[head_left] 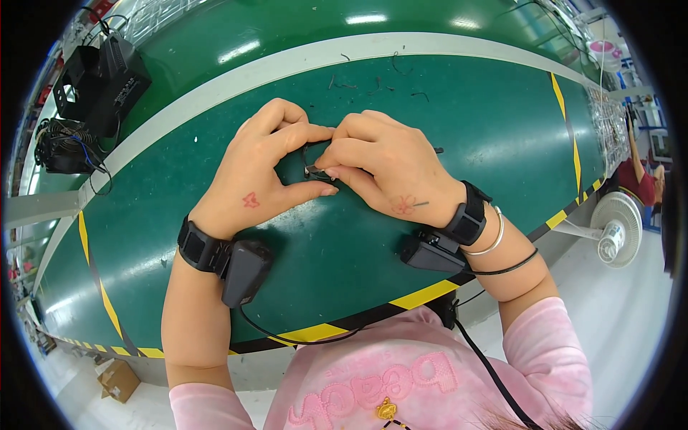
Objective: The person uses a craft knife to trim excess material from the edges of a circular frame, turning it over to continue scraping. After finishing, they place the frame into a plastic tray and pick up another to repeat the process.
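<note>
My hands meet over the green table mat. Between them is a small thin black cable-like piece with a silver metal end (312,170); most of it is hidden by my fingers. My right hand (390,150) is closed, its thumb and index finger pinching this piece beside the metal end. A short dark tip (438,150) sticks out past its far side. My left hand (261,161) curls around the other side, index fingertip against the right fingers and thumb just below the metal end. What exactly the left fingers grip is hidden.
Several short black cable scraps (380,86) lie beyond my hands. A black device (107,75) and a coiled black cable (64,147) sit at far left. Yellow-black tape (423,294) edges the table (344,247). A white fan (616,229) stands at right. Wrist-worn black units (247,272) trail cables.
</note>
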`<state>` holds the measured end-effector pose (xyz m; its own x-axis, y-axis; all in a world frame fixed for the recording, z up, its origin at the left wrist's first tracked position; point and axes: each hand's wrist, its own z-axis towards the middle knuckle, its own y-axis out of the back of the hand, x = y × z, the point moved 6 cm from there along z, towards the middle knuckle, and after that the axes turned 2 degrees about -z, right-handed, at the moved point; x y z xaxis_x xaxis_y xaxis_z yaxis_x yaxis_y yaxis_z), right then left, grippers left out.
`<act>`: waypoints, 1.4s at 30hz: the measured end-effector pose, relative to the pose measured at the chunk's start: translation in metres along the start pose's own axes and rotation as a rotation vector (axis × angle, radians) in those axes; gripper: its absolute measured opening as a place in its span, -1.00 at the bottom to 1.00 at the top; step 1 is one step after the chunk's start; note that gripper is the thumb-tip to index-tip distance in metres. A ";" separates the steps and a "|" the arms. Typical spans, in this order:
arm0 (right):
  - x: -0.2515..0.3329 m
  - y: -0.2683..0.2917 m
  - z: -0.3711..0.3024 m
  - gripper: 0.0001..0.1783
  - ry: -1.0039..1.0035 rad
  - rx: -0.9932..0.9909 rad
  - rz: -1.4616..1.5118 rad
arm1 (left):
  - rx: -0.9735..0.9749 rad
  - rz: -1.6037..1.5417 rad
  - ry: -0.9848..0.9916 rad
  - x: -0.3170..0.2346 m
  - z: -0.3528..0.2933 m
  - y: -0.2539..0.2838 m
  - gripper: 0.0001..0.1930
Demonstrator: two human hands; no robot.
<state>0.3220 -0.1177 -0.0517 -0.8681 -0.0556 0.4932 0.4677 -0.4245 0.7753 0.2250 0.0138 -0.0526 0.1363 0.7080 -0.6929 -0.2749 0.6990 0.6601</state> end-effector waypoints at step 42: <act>0.006 -0.003 0.001 -0.85 0.000 -0.038 -0.045 | -0.082 0.085 -0.002 -0.001 0.001 -0.003 -0.38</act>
<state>0.3155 -0.1153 -0.0509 -0.8881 -0.0357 0.4582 0.4216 -0.4604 0.7812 0.2263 0.0115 -0.0540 0.1112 0.7648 -0.6345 -0.3629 0.6257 0.6905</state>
